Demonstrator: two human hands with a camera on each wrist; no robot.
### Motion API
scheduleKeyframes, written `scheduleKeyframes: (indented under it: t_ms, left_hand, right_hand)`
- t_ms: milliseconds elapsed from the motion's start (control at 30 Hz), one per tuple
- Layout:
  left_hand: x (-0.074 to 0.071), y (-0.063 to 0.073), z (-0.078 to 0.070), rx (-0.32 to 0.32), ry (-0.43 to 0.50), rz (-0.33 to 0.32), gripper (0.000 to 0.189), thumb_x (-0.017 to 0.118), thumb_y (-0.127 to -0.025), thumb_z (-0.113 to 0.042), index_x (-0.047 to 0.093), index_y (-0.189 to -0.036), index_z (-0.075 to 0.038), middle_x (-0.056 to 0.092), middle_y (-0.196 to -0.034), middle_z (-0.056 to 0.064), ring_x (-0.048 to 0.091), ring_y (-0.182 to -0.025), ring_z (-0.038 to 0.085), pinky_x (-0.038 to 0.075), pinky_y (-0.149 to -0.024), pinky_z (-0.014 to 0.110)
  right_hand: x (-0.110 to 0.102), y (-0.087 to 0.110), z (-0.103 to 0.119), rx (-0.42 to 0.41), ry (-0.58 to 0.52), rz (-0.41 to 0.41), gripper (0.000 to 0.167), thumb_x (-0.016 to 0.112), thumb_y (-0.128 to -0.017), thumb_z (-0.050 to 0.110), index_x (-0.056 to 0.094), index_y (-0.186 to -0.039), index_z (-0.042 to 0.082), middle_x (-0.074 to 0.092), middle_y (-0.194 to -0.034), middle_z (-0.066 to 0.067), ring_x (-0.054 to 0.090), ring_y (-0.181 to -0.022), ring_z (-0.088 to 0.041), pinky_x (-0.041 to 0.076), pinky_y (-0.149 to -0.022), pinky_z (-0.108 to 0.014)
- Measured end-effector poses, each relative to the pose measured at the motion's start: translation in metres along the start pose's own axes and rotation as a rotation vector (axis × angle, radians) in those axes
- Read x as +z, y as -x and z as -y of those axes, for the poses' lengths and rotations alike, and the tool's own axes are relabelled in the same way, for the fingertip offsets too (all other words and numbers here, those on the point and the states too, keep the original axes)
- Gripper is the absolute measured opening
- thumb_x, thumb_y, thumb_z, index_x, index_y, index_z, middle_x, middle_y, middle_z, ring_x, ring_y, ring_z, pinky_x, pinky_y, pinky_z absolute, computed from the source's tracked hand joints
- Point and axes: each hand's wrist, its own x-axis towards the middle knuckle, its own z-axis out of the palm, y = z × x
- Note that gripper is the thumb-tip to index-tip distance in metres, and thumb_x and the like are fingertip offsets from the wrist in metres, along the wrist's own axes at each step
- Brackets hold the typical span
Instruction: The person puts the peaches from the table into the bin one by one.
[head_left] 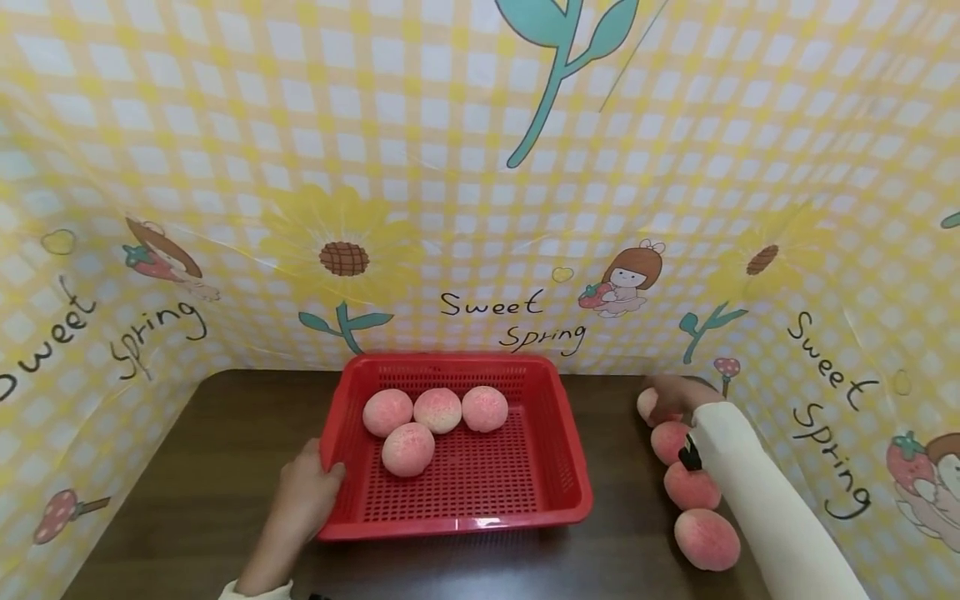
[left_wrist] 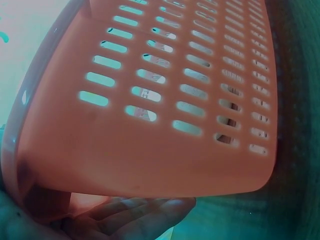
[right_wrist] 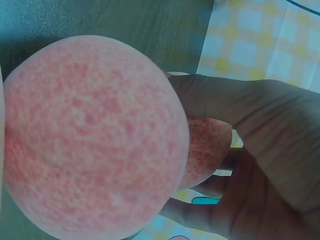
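Observation:
A red plastic basket [head_left: 465, 523] with slotted walls stands on the dark table, holding several pink peaches [head_left: 408, 450] toward its left and back. My left hand [head_left: 311, 487] grips the basket's left rim, thumb over the top edge. In the left wrist view, the fingers [left_wrist: 150, 215] of that hand lie against the outside of the basket wall [left_wrist: 135, 165]. At the far right, my right hand [head_left: 678, 396] holds the rearmost peach [head_left: 647, 406] of a row. The right wrist view shows this peach [right_wrist: 207, 150] between thumb and fingers, partly hidden by a nearer peach [right_wrist: 95, 140].
Three more peaches, the nearest one [head_left: 707, 540] at the front, line up beside my right forearm. Yellow-checked cloth [head_left: 480, 208] with printed flowers and lettering hangs behind and at both sides of the table [head_left: 187, 467].

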Motion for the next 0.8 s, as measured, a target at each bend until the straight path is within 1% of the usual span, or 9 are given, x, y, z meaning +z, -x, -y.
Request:
scheduleKeyframes:
  t_ms: [33, 100, 167, 233, 400, 500, 633, 733, 800]
  left_hand:
    - [-0.001, 0.001, 0.000, -0.003, -0.001, 0.001, 0.040, 0.054, -0.097, -0.008, 0.049, -0.130, 0.014, 0.070, -0.103, 0.029, 0.071, -0.087, 0.035, 0.057, -0.068, 0.044]
    - [-0.001, 0.002, 0.001, -0.005, -0.003, -0.001, 0.040, 0.054, -0.097, -0.009, 0.049, -0.130, 0.014, 0.070, -0.103, 0.029, 0.071, -0.086, 0.034, 0.057, -0.067, 0.043]
    - [-0.002, 0.002, 0.001, 0.000, -0.005, -0.004, 0.039, 0.054, -0.097, -0.009, 0.049, -0.129, 0.014, 0.070, -0.102, 0.029, 0.071, -0.086, 0.034, 0.057, -0.067, 0.043]
    - [-0.002, 0.002, 0.001, 0.003, -0.002, -0.004, 0.039, 0.055, -0.097, -0.009, 0.049, -0.128, 0.014, 0.069, -0.101, 0.029, 0.071, -0.085, 0.034, 0.057, -0.066, 0.043]
    - [-0.002, 0.002, 0.000, -0.004, 0.025, 0.003, 0.038, 0.053, -0.098, -0.008, 0.048, -0.129, 0.014, 0.069, -0.101, 0.029, 0.071, -0.083, 0.032, 0.057, -0.065, 0.042]
    - [-0.002, 0.002, -0.001, -0.006, 0.040, 0.007, 0.038, 0.052, -0.098, -0.007, 0.047, -0.130, 0.014, 0.069, -0.103, 0.029, 0.071, -0.082, 0.030, 0.058, -0.065, 0.042]
    - [-0.002, 0.002, -0.002, -0.008, 0.049, 0.012, 0.039, 0.052, -0.099, -0.007, 0.046, -0.131, 0.015, 0.068, -0.105, 0.030, 0.072, -0.083, 0.030, 0.059, -0.066, 0.042]
    - [-0.002, 0.003, -0.003, -0.019, 0.052, 0.021, 0.039, 0.051, -0.099, -0.006, 0.045, -0.132, 0.015, 0.068, -0.105, 0.031, 0.072, -0.083, 0.030, 0.059, -0.066, 0.042]
    - [-0.001, 0.003, -0.003, -0.026, 0.051, 0.028, 0.040, 0.051, -0.099, -0.006, 0.045, -0.132, 0.015, 0.068, -0.106, 0.031, 0.072, -0.083, 0.030, 0.059, -0.066, 0.042]
  right_hand:
    - [0.002, -0.002, 0.000, -0.008, -0.009, 0.015, 0.013, 0.075, -0.078, 0.008, 0.063, -0.080, 0.008, 0.054, -0.067, 0.001, 0.050, -0.062, -0.017, 0.043, -0.058, -0.031]
    - [0.003, -0.006, -0.001, -0.038, -0.005, 0.012, 0.020, 0.073, -0.078, 0.007, 0.057, -0.067, 0.011, 0.047, -0.056, 0.002, 0.044, -0.052, -0.015, 0.039, -0.052, -0.030]
    - [0.003, -0.008, -0.002, -0.054, -0.007, -0.005, 0.028, 0.071, -0.079, 0.006, 0.052, -0.060, 0.014, 0.043, -0.051, 0.004, 0.040, -0.047, -0.013, 0.036, -0.048, -0.028]
    - [0.002, -0.009, -0.002, -0.084, -0.017, -0.032, 0.027, 0.069, -0.078, 0.004, 0.052, -0.059, 0.012, 0.043, -0.050, 0.003, 0.037, -0.045, -0.013, 0.034, -0.046, -0.028]
    - [-0.006, -0.010, 0.004, -0.150, -0.035, -0.131, 0.008, 0.066, -0.077, 0.007, 0.059, -0.075, 0.004, 0.048, -0.060, -0.002, 0.039, -0.053, -0.016, 0.034, -0.052, -0.029]
    - [-0.012, -0.010, 0.011, -0.187, 0.007, -0.203, 0.016, 0.068, -0.077, 0.014, 0.062, -0.086, 0.002, 0.055, -0.067, -0.005, 0.046, -0.059, -0.017, 0.039, -0.057, -0.032]
    - [-0.018, -0.007, 0.023, -0.211, 0.081, -0.320, 0.047, 0.076, -0.076, 0.023, 0.064, -0.114, -0.001, 0.068, -0.095, -0.015, 0.059, -0.081, -0.026, 0.049, -0.074, -0.042]
    - [-0.019, -0.006, 0.032, -0.214, 0.095, -0.361, 0.059, 0.079, -0.076, 0.028, 0.063, -0.123, -0.003, 0.069, -0.111, -0.021, 0.062, -0.093, -0.032, 0.051, -0.086, -0.050]
    - [-0.019, -0.006, 0.037, -0.212, 0.088, -0.365, 0.058, 0.079, -0.077, 0.030, 0.063, -0.124, -0.002, 0.068, -0.113, -0.020, 0.062, -0.095, -0.032, 0.051, -0.088, -0.051]
